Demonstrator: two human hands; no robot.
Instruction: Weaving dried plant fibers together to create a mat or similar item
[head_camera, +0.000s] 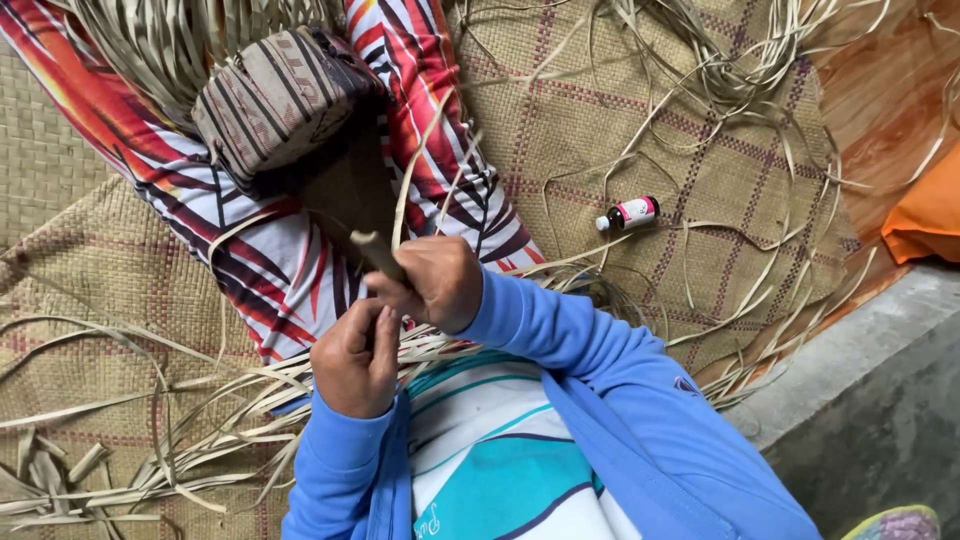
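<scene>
Sitting on woven mat (640, 130); loose leaf strips (180, 400) all around, small bottle (628, 213) off to my right, striped pouch (275, 95) on my lap. Right hand (435, 283) clamped on a stick (376, 252); left hand (357, 357) closed just below it, contents hidden.

Floor (880, 90): reddish wood, with a grey concrete edge at right.
Mat (620, 130): woven straw with a faint check pattern, spread on the floor.
On mat: loose dried leaf strips (120, 400), small bottle (628, 213), striped pouch (275, 100).
On floor: orange cloth (925, 215).
</scene>
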